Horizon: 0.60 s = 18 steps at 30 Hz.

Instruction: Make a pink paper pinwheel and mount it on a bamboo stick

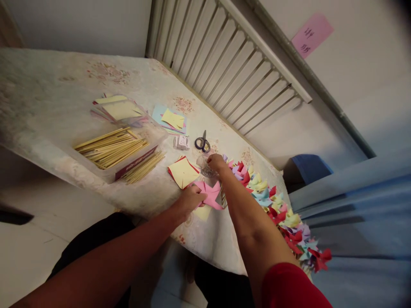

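A pink paper pinwheel (210, 196) with folded blades is pinched in my left hand (190, 202), above the table's front edge. My right hand (217, 163) is over a small clear container (203, 161) with its fingers drawn together; whatever they hold is hidden. Small shiny bits (208, 172), too small to name, lie by that container. Left of the hands is a stack of slit paper squares (183, 172), yellow on top with red beneath. A yellow sheet (203, 212) lies under the pinwheel.
Many finished pinwheels (263, 196) crowd the table's right side. Scissors (202, 143), a small box (181, 142) and more paper squares (173, 119) lie farther back. A clear plastic tub (105, 173) holds wooden sticks (112, 147), with loose sticks (144, 167) beside it. A radiator (224, 64) borders the table.
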Tool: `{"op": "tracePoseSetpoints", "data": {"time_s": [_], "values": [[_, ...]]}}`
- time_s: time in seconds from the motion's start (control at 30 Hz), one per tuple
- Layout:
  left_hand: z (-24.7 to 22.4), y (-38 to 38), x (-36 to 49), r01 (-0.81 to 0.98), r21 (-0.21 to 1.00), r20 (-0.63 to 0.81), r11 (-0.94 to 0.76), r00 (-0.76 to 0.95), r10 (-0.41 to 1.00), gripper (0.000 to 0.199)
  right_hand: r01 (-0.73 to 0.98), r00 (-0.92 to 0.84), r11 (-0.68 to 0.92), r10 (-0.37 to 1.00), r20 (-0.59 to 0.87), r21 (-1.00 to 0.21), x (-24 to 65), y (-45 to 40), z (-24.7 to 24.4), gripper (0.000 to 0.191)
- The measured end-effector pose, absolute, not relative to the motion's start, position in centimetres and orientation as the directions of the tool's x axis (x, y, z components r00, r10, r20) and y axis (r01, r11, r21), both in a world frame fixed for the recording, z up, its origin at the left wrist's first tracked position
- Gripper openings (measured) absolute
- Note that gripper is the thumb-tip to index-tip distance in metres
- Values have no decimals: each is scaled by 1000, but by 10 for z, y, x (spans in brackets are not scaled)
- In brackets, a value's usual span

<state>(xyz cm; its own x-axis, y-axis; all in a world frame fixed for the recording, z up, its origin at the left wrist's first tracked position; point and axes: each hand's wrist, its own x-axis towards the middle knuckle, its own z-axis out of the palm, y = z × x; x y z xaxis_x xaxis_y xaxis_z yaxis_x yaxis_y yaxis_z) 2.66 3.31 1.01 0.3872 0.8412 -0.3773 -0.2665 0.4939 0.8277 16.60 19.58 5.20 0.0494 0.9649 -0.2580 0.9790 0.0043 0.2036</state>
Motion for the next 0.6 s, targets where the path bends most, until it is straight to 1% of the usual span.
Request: {"op": "tracePoseSetpoints", "data": {"time_s": [0.2, 0.37, 0.47, 0.57, 0.6], "values": [[9, 33, 27, -283, 826, -367, 487, 387, 846, 6, 995, 25, -4, 979, -203, 100, 163, 192, 56, 22], [9, 33, 27, -283, 834, -350, 473, 392, 851, 6, 999, 10, -14, 993, -122, -33, 161, 185, 62, 20], [12, 32, 26, -302, 831, -337, 468, 397, 854, 5, 992, 16, -24, 998, -67, -120, 160, 177, 74, 21], [14, 31, 26, -326, 832, -313, 450, 394, 864, 4, 964, 34, -25, 999, 31, -266, 164, 154, 94, 22], [15, 31, 25, -327, 835, -306, 443, 394, 867, 4, 919, 65, -18, 992, 105, -395, 166, 141, 101, 19]]}}
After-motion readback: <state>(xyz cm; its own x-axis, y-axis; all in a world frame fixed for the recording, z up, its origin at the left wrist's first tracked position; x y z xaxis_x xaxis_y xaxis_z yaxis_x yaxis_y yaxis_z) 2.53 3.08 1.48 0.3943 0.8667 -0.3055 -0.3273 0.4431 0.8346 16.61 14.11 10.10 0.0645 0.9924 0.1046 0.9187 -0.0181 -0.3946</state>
